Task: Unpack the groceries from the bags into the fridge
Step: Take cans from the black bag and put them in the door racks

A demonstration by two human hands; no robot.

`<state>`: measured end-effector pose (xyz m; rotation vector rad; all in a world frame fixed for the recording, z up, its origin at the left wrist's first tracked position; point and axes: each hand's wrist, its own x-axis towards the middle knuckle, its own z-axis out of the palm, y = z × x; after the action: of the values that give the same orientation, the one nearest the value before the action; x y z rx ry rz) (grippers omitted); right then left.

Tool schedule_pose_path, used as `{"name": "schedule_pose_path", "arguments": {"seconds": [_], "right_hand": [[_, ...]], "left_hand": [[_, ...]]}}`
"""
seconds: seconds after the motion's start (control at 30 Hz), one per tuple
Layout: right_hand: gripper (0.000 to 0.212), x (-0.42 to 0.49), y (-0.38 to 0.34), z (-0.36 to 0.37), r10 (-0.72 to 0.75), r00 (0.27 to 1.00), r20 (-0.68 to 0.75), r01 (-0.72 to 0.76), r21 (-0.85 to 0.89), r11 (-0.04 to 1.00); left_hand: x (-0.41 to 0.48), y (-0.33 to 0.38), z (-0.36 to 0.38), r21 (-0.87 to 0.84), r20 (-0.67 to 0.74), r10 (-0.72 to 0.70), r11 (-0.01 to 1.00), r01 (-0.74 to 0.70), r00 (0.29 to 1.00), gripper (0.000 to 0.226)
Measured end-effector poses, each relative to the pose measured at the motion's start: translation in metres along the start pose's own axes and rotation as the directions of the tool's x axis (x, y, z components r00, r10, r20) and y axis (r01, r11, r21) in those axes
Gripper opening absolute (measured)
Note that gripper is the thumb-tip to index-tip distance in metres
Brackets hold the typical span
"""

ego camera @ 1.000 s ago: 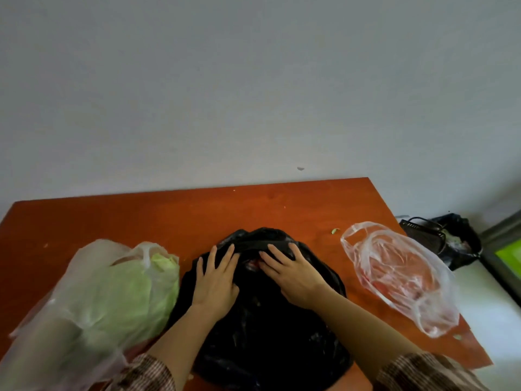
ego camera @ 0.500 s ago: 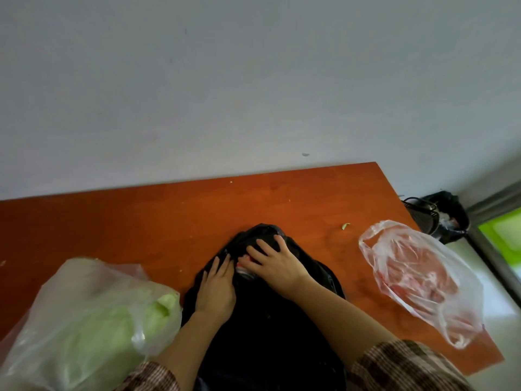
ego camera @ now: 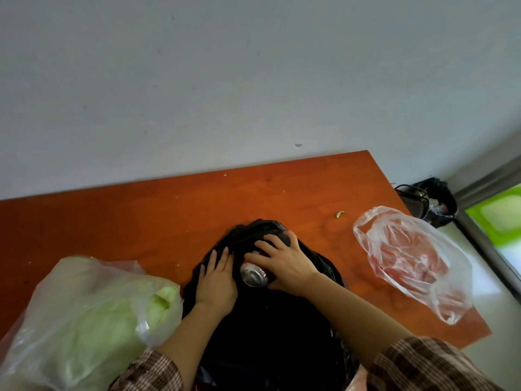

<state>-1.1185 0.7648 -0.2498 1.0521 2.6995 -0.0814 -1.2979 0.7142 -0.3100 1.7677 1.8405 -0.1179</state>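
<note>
can (ego camera: pixel 253 275) on black bag (ego camera: pixel 267 328), under right hand (ego camera: pixel 284 263) fingers (ego camera: pixel 265 245)

Left hand (ego camera: pixel 217 280) flat, fingers straight (forearm bare); right hand (ego camera: pixel 284 263), fingers round a can (ego camera: pixel 253 275).

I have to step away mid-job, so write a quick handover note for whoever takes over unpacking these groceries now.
Left hand: flat on the black bag, pressing it down.
Right hand: grips a can at the bag's mouth.
On the table: bagged cabbage to the left, clear bag of something red-pink to the right.
Done: can found; fridge not in view.
Left: lift the can out, empty all three bags into the fridge.
</note>
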Motion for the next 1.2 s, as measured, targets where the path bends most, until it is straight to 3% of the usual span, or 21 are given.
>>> {"name": "schedule_pose_path", "arguments": {"seconds": [0.1,0.23,0.3,0.4,0.53,0.67,0.8,0.97,1.07,1.2], "right_hand": [[0.078,-0.016,-0.005,-0.011,0.268,0.963,-0.013,-0.250,0.319,0.914],[0.083,-0.040,-0.010,-0.026,0.573,0.815,0.090,-0.486,0.645,0.590],[0.080,-0.055,-0.010,-0.031,0.621,0.774,0.125,-0.486,0.746,0.455],[0.074,-0.090,-0.008,-0.048,0.639,0.762,0.107,-0.353,0.895,0.272],[0.062,-0.153,-0.005,-0.077,0.695,0.719,0.030,-0.159,0.980,0.122],[0.062,-0.236,-0.003,-0.092,0.771,0.637,0.008,-0.064,0.997,0.042],[0.070,-0.350,-0.009,-0.090,0.862,0.507,-0.003,-0.028,0.999,0.020],[0.055,-0.519,-0.030,-0.080,0.955,0.297,-0.015,-0.116,0.992,0.051],[0.051,-0.619,-0.048,-0.077,0.982,0.189,-0.023,-0.146,0.988,0.051],[0.054,-0.742,-0.070,-0.076,0.999,-0.029,-0.038,-0.160,0.987,0.033]], "left_hand": [[-0.001,0.004,-0.001,0.015,-0.002,-0.015,1.000,0.015,1.000,0.066],[-0.001,0.011,-0.012,0.079,0.045,-0.037,0.996,0.034,0.998,0.066],[-0.003,0.018,-0.018,0.116,0.019,-0.029,0.993,0.027,0.999,0.063],[-0.017,0.030,-0.027,0.116,-0.104,0.076,0.991,-0.064,0.992,0.056],[-0.040,0.057,-0.050,0.018,-0.327,0.169,0.985,-0.173,0.930,0.043],[-0.069,0.128,-0.058,-0.032,-0.427,0.276,0.947,-0.319,0.861,0.035],[-0.117,0.238,-0.030,0.013,-0.426,0.471,0.857,-0.516,0.772,0.038],[-0.204,0.384,0.036,0.075,-0.348,0.671,0.716,-0.694,0.655,0.052],[-0.266,0.466,0.073,0.096,-0.306,0.776,0.601,-0.793,0.551,0.056],[-0.348,0.566,0.113,0.107,-0.240,0.886,0.431,-0.896,0.397,0.054]]}}
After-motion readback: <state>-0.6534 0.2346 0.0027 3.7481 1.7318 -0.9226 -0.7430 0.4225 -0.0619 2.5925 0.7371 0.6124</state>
